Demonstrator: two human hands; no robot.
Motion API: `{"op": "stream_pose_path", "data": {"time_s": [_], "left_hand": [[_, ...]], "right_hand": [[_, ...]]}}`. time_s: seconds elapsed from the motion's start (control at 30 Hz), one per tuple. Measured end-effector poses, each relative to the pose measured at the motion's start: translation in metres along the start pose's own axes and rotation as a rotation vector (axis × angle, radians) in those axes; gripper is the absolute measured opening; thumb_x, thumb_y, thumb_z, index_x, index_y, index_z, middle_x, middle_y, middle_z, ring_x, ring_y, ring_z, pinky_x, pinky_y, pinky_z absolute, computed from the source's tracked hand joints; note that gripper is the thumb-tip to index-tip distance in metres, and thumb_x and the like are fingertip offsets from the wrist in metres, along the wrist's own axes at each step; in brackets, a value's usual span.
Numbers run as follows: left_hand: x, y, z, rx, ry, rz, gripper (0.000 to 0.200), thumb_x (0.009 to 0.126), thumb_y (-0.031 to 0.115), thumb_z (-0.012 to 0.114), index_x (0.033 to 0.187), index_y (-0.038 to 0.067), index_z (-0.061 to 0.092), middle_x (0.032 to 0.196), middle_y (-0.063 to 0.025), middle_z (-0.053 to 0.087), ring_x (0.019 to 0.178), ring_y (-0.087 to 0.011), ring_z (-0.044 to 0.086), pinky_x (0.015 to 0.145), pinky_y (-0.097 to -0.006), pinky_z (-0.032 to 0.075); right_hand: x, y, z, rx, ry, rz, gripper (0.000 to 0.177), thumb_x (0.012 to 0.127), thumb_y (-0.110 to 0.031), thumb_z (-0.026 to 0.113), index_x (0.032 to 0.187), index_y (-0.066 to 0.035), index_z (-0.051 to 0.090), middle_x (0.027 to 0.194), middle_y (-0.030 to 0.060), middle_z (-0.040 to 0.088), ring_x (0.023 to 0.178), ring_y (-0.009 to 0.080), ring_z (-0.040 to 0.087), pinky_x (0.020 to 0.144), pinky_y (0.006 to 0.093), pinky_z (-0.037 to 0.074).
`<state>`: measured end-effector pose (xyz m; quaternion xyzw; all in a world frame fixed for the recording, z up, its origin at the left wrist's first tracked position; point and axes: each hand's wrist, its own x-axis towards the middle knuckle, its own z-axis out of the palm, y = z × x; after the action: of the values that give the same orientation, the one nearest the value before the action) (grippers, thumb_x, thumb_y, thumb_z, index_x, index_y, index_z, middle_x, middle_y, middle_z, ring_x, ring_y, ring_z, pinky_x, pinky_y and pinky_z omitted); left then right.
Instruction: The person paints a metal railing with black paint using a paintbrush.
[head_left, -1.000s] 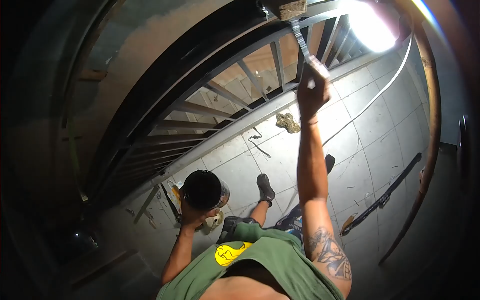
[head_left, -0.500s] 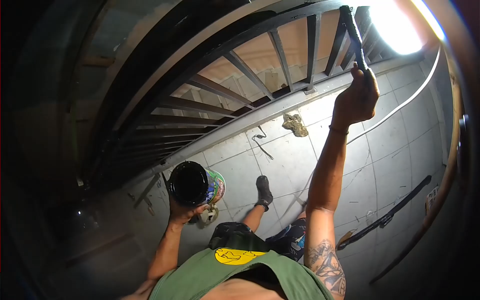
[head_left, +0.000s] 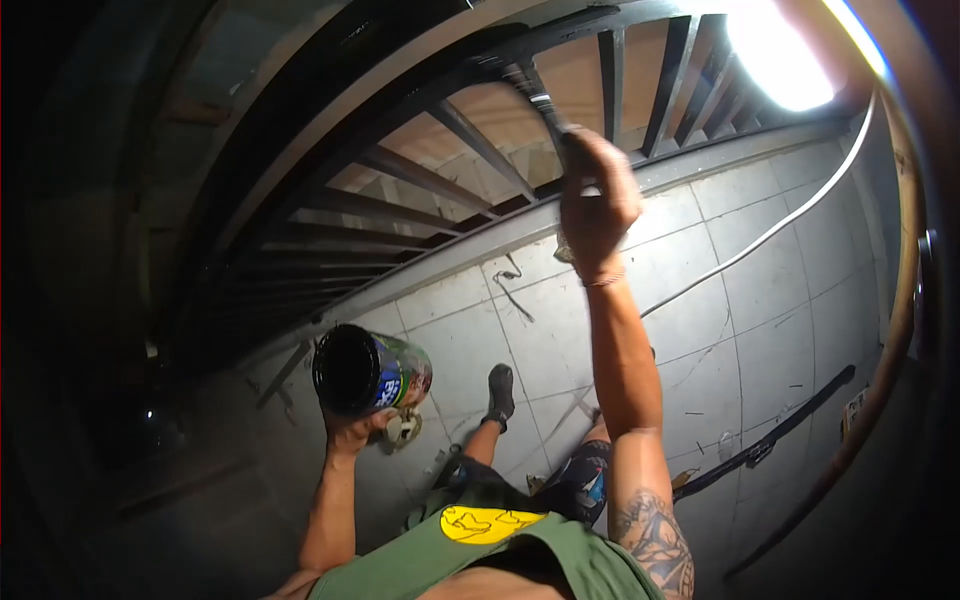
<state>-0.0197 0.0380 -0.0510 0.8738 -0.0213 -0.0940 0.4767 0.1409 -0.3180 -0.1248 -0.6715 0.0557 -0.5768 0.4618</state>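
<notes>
My left hand is wrapped round the lower part of a paint can, which is tilted so that its dark, paint-coated mouth shows. A paintbrush with a dark handle is held in my right hand, its bristles at the upper rail of a dark metal railing. That rail looks wet and black along part of its length. The brush tip and my right fingers are somewhat blurred by motion.
A bright lamp shines at the upper right, with a white cable running down across the tiled floor. A dark strip lies at the right, near a curved wooden edge. Dark scraps lie near the railing's base.
My right hand and the brush have moved left along the upper rail, away from the lamp. The can in my left hand has shifted slightly left.
</notes>
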Motion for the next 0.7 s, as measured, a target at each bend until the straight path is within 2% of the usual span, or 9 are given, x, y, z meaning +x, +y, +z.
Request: {"op": "stream_pose_path", "data": {"time_s": [0.2,0.3,0.37,0.4,0.43,0.5,0.53,0.6,0.7], "left_hand": [[0.002,-0.016,-0.02,-0.076,-0.042,-0.009,0.085,0.054,0.029,0.091,0.12,-0.001,0.048,0.112,-0.0079,0.057,0.099,-0.0188,0.058,0.089,-0.0328,0.05],[0.001,-0.025,-0.039,-0.115,-0.121,-0.05,0.094,0.054,0.031,0.091,0.127,-0.002,0.043,0.117,-0.008,0.054,0.106,-0.0182,0.055,0.093,-0.0326,0.047],[-0.002,-0.031,-0.049,-0.102,-0.13,-0.037,0.094,0.054,0.033,0.091,0.127,-0.002,0.043,0.117,-0.0083,0.054,0.106,-0.0182,0.055,0.093,-0.0326,0.047],[-0.002,-0.032,-0.053,-0.086,-0.126,-0.029,0.094,0.054,0.034,0.091,0.127,-0.002,0.043,0.116,-0.0086,0.055,0.106,-0.0181,0.055,0.093,-0.0325,0.047],[-0.004,-0.042,-0.058,-0.031,-0.084,0.085,0.094,0.054,0.037,0.09,0.126,-0.003,0.045,0.115,-0.0091,0.055,0.106,-0.0184,0.055,0.094,-0.0327,0.046],[0.004,-0.052,-0.058,-0.056,-0.103,0.094,0.094,0.054,0.037,0.09,0.126,-0.003,0.044,0.115,-0.0091,0.055,0.105,-0.0186,0.055,0.094,-0.0328,0.046],[0.004,-0.056,-0.059,-0.064,-0.11,0.093,0.094,0.054,0.037,0.091,0.126,-0.002,0.044,0.115,-0.0091,0.055,0.105,-0.0187,0.055,0.093,-0.0329,0.046],[0.001,-0.064,-0.063,-0.075,-0.107,0.085,0.094,0.053,0.037,0.091,0.125,-0.002,0.044,0.115,-0.0091,0.055,0.105,-0.019,0.055,0.093,-0.033,0.046],[-0.01,-0.075,-0.075,-0.076,-0.083,0.056,0.095,0.052,0.036,0.091,0.125,-0.002,0.044,0.114,-0.009,0.055,0.104,-0.0195,0.055,0.093,-0.0333,0.046]], "right_hand": [[0.069,-0.001,-0.037,-0.536,0.262,-0.443,0.011,0.086,0.0,0.06,0.095,-0.002,0.066,0.091,0.0083,0.069,0.074,0.015,0.067,0.064,0.0262,0.054],[0.096,0.005,-0.029,-0.486,0.051,-0.287,0.011,0.08,-0.002,0.063,0.091,-0.003,0.063,0.09,0.0097,0.064,0.077,0.0217,0.065,0.065,0.0289,0.054],[0.1,0.015,-0.016,-1.0,-0.283,-0.464,0.009,0.078,-0.007,0.059,0.086,-0.007,0.058,0.08,0.008,0.058,0.07,0.0201,0.06,0.061,0.029,0.051],[0.099,-0.001,0.004,-1.054,-0.261,-0.538,0.008,0.076,-0.01,0.057,0.084,-0.01,0.054,0.078,0.0078,0.052,0.068,0.0194,0.055,0.059,0.0273,0.049],[0.089,-0.023,0.007,-0.831,-0.277,-0.61,0.012,0.077,-0.01,0.055,0.089,-0.009,0.054,0.086,0.0086,0.053,0.075,0.0186,0.056,0.06,0.0261,0.049],[0.057,-0.048,0.028,-0.918,-0.365,-0.707,0.015,0.077,-0.01,0.056,0.092,-0.006,0.056,0.09,0.0098,0.052,0.08,0.017,0.057,0.067,0.0248,0.051],[0.05,-0.07,0.031,-0.581,-0.386,-0.612,0.017,0.077,-0.007,0.057,0.094,-0.005,0.058,0.089,0.0106,0.054,0.077,0.0182,0.058,0.069,0.0257,0.052],[0.048,-0.089,0.031,-0.364,-0.447,-0.391,0.02,0.079,-0.004,0.057,0.099,-0.003,0.059,0.086,0.0115,0.057,0.074,0.0197,0.059,0.069,0.0277,0.052],[0.086,-0.044,0.004,-0.457,-0.406,-0.366,0.021,0.081,-0.004,0.056,0.102,-0.003,0.059,0.084,0.0097,0.059,0.074,0.0195,0.06,0.064,0.0289,0.051]]}}
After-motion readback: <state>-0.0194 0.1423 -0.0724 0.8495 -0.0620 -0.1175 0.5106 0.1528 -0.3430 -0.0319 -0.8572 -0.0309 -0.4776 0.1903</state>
